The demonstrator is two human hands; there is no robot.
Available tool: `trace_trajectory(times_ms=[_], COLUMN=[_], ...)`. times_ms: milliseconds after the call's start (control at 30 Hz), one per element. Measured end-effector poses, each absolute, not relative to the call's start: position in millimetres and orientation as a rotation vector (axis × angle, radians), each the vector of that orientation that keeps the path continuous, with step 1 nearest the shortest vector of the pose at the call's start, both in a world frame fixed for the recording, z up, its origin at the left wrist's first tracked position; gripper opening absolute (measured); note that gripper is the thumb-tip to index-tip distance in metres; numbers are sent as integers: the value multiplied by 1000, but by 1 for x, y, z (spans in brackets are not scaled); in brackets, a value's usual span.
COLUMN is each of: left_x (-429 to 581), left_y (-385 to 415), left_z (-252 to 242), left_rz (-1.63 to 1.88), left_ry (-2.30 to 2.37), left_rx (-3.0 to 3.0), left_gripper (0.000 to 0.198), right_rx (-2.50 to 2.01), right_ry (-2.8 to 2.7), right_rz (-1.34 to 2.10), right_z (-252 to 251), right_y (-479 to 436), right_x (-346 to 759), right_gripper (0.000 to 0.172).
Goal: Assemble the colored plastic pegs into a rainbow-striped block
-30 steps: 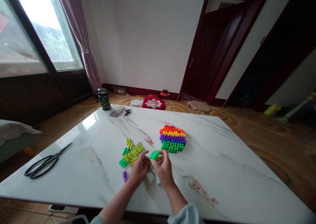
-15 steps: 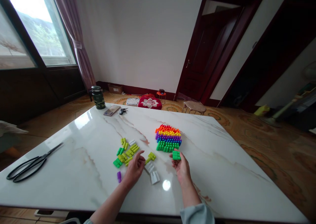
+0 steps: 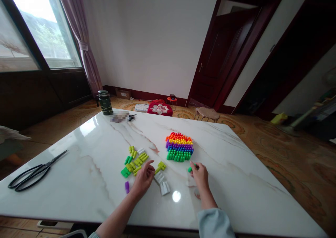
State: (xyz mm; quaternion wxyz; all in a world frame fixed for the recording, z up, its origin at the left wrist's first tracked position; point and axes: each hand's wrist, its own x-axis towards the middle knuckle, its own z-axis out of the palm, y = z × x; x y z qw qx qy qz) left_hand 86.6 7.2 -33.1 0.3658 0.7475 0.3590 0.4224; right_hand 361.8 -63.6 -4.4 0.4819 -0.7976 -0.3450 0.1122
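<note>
My right hand (image 3: 201,177) pinches a small green plastic piece (image 3: 190,169) between thumb and fingers, low over the tabletop. Just beyond it, to the left, stands a block of upright round-topped pegs (image 3: 180,147) in bands of red, orange, yellow, purple, blue and green. My left hand (image 3: 144,178) hovers with its fingers loosely bent and apart, nothing visible in them. Beside it lie yellow-green pieces (image 3: 141,157), green pieces (image 3: 125,172) and a purple piece (image 3: 127,187). A yellow-green piece (image 3: 161,166) and white pieces (image 3: 164,188) lie to its right.
Large black-handled scissors (image 3: 34,175) lie at the left of the white marbled table (image 3: 249,182). Along the far left edge are a dark green flask (image 3: 105,103), a blurred-out flat object (image 3: 119,117) and keys (image 3: 132,117). Beyond the table is a stool (image 3: 208,113).
My right hand has turned over and moved slightly right, so less of the green piece shows. My left hand has stayed almost still.
</note>
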Motion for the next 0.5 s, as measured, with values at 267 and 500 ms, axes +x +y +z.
trace_trajectory(times_ms=[267, 500], left_x=[87, 87], left_y=[5, 6], left_z=[-29, -31], left_rz=[1092, 1089], left_ry=[932, 937], left_rx=[1915, 1912], left_gripper=[37, 37], right_rx=[-2009, -1964], right_ry=[-960, -994], right_rz=[101, 23], right_z=[-19, -20], right_y=[-66, -47], right_x=[364, 362], right_gripper=[52, 38])
